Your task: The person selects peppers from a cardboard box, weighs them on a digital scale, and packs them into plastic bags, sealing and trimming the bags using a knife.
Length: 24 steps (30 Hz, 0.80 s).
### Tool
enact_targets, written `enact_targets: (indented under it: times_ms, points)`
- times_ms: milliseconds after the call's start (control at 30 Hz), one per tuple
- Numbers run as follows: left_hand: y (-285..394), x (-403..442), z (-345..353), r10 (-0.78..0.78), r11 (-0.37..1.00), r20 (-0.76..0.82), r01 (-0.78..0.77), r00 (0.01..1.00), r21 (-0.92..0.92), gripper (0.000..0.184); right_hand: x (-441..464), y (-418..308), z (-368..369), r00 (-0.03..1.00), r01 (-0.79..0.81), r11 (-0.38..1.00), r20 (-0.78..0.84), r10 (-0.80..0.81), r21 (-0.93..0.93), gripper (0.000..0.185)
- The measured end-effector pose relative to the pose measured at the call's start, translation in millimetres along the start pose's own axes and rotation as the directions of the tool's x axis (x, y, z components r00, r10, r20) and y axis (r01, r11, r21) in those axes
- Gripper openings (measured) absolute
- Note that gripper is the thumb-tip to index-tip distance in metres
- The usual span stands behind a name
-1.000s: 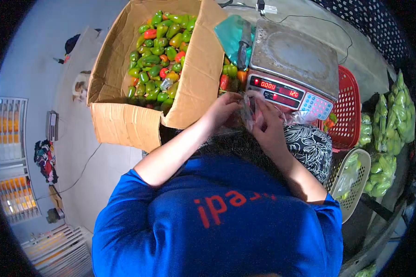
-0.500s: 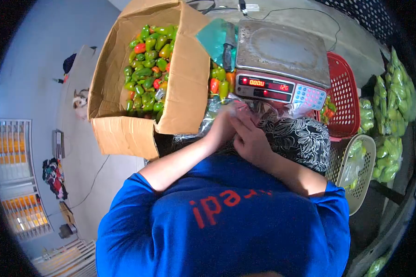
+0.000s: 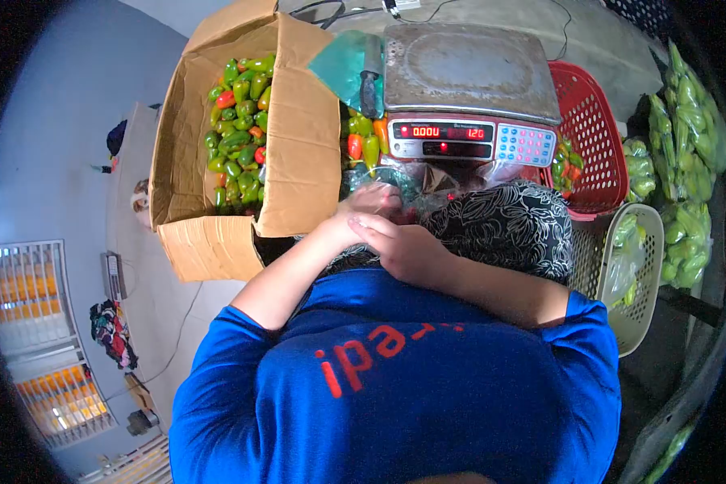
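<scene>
My left hand (image 3: 377, 198) is over my lap, its fingers blurred beside crumpled clear plastic (image 3: 437, 181); whether it grips the plastic cannot be made out. Against the heel of that hand rests my right hand (image 3: 407, 248), fingers together and curled; anything inside them is hidden. Just beyond my hands stands a weighing scale (image 3: 468, 77) with a bare metal plate and lit red digits. Green, red and orange peppers (image 3: 369, 147) lie between the scale and a cardboard box (image 3: 305, 121). The box holds many more peppers (image 3: 238, 139).
A black-handled tool (image 3: 369, 93) lies on green plastic (image 3: 336, 68) left of the scale. To the right are a red basket (image 3: 593, 137) with peppers, a cream basket (image 3: 649, 274) and bagged green vegetables (image 3: 690, 137). Patterned black-and-white cloth (image 3: 508, 230) covers my lap.
My hands have drawn closer to my body and slightly left, and my right fingers now lie against the heel of my left hand. The view has shifted a little to the right.
</scene>
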<state>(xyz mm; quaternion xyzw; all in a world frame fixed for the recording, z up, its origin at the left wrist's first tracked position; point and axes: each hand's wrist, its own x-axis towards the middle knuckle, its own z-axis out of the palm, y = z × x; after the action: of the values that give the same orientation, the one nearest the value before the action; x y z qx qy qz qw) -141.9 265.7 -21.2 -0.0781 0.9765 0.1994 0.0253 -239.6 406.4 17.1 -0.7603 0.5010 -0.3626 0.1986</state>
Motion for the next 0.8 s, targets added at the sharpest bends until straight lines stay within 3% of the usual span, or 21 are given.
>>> enact_targets:
  times_ms: [33,133,200,233,267,367,400,467,500,567,633,667,700,733,767,800]
  points:
    - [5.4,-2.7,-4.9,0.015,1.000,-0.079,-0.016,0.997,-0.013,0.025,2.6,-1.9,-1.7,0.999,0.033,0.999,-0.022,-0.034,-0.016,0.058]
    - [22.6,-5.4,-23.9,-0.158,0.984,-0.041,0.161,0.987,0.074,0.028,3.5,-6.6,-17.5,0.975,-0.201,0.978,0.103,0.195,0.060,0.058]
    - [22.7,-5.2,-34.8,-0.005,1.000,-0.048,0.003,0.999,-0.031,0.028,7.5,15.7,-16.8,0.972,-0.054,0.994,-0.221,0.073,0.091,0.058]
    - [23.8,-7.0,-40.4,0.067,0.994,-0.061,-0.072,0.996,-0.083,0.029,7.8,21.4,-19.6,0.957,-0.054,0.991,-0.278,0.087,0.125,0.058]
    - [28.9,-8.3,-47.4,-0.020,0.998,0.062,0.024,0.998,-0.064,0.025,9.4,25.3,-24.3,0.937,-0.050,0.986,-0.333,0.101,0.159,0.058]
    - [34.0,-0.5,-51.3,-0.300,0.954,0.153,0.294,0.942,0.063,0.029,13.0,23.1,-42.5,0.929,-0.213,0.933,-0.234,0.285,0.291,0.055]
    - [28.6,-0.5,-44.4,-0.330,0.943,0.049,0.327,0.943,0.062,0.030,15.8,22.1,-46.2,0.924,-0.223,0.927,-0.237,0.300,0.302,0.052]
    - [46.9,3.1,-83.8,-0.363,0.923,0.145,0.376,0.920,-0.076,0.029,25.0,7.9,-72.6,0.877,-0.390,0.814,-0.095,0.471,0.431,0.051]
    - [59.3,4.2,-112.1,-0.370,0.905,0.194,0.400,0.908,-0.145,0.029,30.2,5.7,-83.7,0.868,-0.387,0.812,-0.124,0.481,0.437,0.051]
    - [73.4,-7.9,-172.1,-0.051,0.947,0.025,0.057,0.998,-0.316,0.031,40.0,8.1,-100.1,0.847,-0.389,0.803,-0.169,0.504,0.451,0.049]
    - [75.6,-37.7,-205.2,-0.144,0.793,-0.319,-0.084,0.937,-0.604,0.033,59.9,13.0,-126.9,0.842,-0.220,0.796,-0.303,0.447,0.563,0.045]
    - [67.4,-48.7,-224.9,-0.124,0.850,-0.500,-0.168,0.857,-0.499,0.026,71.5,9.2,-146.7,0.838,-0.160,0.822,-0.365,0.406,0.546,0.046]
    - [53.2,-61.2,-235.9,-0.243,0.804,-0.579,-0.173,0.778,-0.569,0.026,81.4,11.5,-162.2,0.812,-0.166,0.771,-0.359,0.461,0.614,0.045]
    - [31.9,-66.0,-241.3,-0.306,0.846,-0.671,-0.130,0.675,-0.516,0.025,90.1,15.5,-177.6,0.784,-0.167,0.716,-0.349,0.513,0.678,0.044]
    - [2.3,-70.0,-242.4,-0.339,0.851,-0.692,-0.105,0.638,-0.514,0.024,97.6,17.1,-190.8,0.756,-0.161,0.657,-0.336,0.562,0.736,0.043]
    - [-28.1,-74.5,-237.2,-0.427,0.818,-0.660,-0.047,0.619,-0.573,0.022,105.0,14.6,-202.3,0.747,-0.093,0.690,-0.408,0.525,0.718,0.043]
